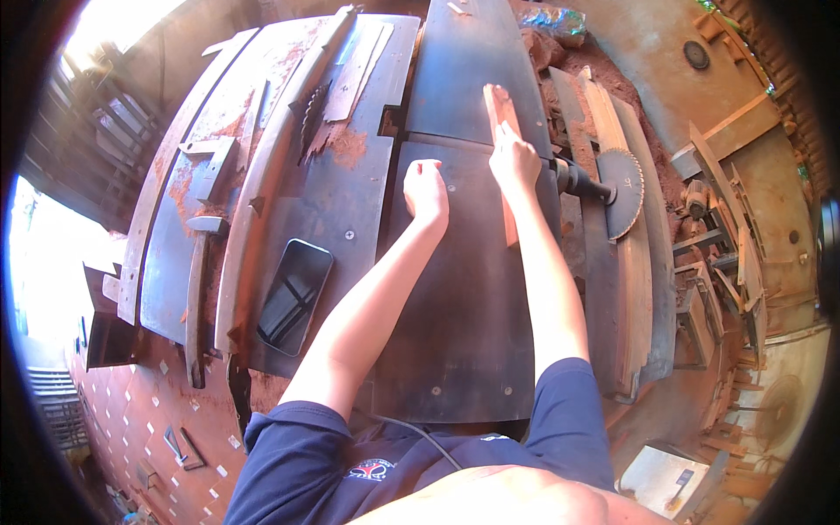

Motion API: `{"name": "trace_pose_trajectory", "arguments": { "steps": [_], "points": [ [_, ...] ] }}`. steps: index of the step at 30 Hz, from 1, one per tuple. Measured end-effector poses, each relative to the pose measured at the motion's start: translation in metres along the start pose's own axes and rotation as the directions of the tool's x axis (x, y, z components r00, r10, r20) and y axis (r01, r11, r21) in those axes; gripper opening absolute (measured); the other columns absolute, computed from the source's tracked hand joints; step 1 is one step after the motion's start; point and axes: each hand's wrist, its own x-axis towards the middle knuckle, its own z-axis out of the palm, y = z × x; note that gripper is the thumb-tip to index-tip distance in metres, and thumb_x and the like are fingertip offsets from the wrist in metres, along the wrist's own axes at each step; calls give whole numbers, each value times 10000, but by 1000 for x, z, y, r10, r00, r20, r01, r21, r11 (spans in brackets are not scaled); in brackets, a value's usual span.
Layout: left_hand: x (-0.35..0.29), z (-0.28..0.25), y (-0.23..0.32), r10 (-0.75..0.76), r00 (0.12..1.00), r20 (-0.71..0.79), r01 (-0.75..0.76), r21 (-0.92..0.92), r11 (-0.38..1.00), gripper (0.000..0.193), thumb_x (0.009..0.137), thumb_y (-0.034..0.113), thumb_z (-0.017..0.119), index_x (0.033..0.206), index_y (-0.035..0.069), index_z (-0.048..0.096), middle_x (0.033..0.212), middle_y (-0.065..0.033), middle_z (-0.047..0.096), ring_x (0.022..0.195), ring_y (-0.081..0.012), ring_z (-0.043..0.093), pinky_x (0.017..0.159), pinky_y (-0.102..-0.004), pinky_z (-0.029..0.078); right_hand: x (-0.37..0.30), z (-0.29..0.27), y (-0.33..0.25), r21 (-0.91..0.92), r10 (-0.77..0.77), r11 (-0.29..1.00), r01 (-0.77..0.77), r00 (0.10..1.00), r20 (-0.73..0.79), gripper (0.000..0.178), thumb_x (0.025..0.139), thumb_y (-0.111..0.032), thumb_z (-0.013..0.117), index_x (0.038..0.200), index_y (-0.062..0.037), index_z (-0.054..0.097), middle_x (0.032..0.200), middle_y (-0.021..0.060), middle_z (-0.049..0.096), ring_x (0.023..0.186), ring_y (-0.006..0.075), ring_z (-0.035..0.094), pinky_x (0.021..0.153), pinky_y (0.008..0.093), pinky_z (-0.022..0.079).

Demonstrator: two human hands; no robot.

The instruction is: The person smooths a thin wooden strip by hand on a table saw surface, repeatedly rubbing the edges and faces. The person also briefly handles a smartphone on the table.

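Observation:
My right hand [514, 162] grips a narrow wooden strip [511, 229] from above, fingers around its middle. The strip lies lengthwise on the dark metal machine table [455, 341], its far end across the slot between the two table plates. To its left, my left hand [426, 191] is curled into a fist over the table, apart from the strip; nothing shows in it. A round toothed saw blade [625, 194] on a shaft [582, 184] stands right of my right forearm.
On the left bench top lie a black phone [296, 297], a hammer [199, 289], a spiral drill bit [312, 118], a long wooden bar [262, 197] and sawdust. Boards [617, 131] run beside the saw blade. Scrap wood [717, 254] is piled at far right.

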Motion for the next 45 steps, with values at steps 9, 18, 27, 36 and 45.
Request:
{"name": "trace_pose_trajectory", "arguments": {
  "steps": [9, 18, 27, 36, 45],
  "points": [
    [-13, 9, 6, -8, 1000, 29, 6, 72, 997, 184, 939, 169, 492, 849, 96, 635, 665, 26, 510, 568, -72, 465, 498, -263, 396, 127, 58, 38, -91, 184, 980, -177, 981, 67, 272, 956, -298, 492, 1140, -166, 643, 1058, 171, 714, 997, 405, 678, 846, 501, 548],
    [-29, 0, 36, -132, 988, 78, 112, 225, 968, 172, 919, 192, 512, 902, 114, 664, 678, 14, 578, 597, -69, 522, 581, -278, 407, 198, 99, 72, -138, 117, 985, -103, 988, 100, 378, 929, -307, 527, 1283, -230, 635, 1175, 123, 693, 1045, 354, 680, 901, 469, 543],
    [-5, 0, 7, -21, 999, 32, 16, 138, 990, 199, 943, 182, 474, 893, 97, 647, 674, 31, 531, 586, -69, 490, 518, -263, 428, 174, 90, 40, -86, 148, 986, -144, 988, 50, 332, 992, -327, 458, 1206, -175, 662, 1089, 190, 708, 1011, 394, 681, 871, 502, 542],
    [-8, 7, 6, -40, 996, 81, 31, 117, 993, 198, 924, 186, 473, 882, 109, 650, 693, 21, 534, 594, -99, 499, 517, -281, 423, 66, 39, 36, -24, 62, 998, -63, 998, -5, 344, 966, -251, 478, 1248, -149, 646, 1309, 89, 638, 1041, 377, 676, 906, 465, 543],
    [17, 0, -1, -10, 999, 47, 2, 166, 986, 225, 889, 263, 498, 885, 145, 689, 845, -75, 694, 783, -236, 656, 725, -389, 497, -100, -51, -22, -42, 27, 999, -26, 999, 22, 321, 946, -190, 539, 1230, -119, 673, 1309, 62, 642, 929, 356, 696, 852, 412, 566]
  ]
}}
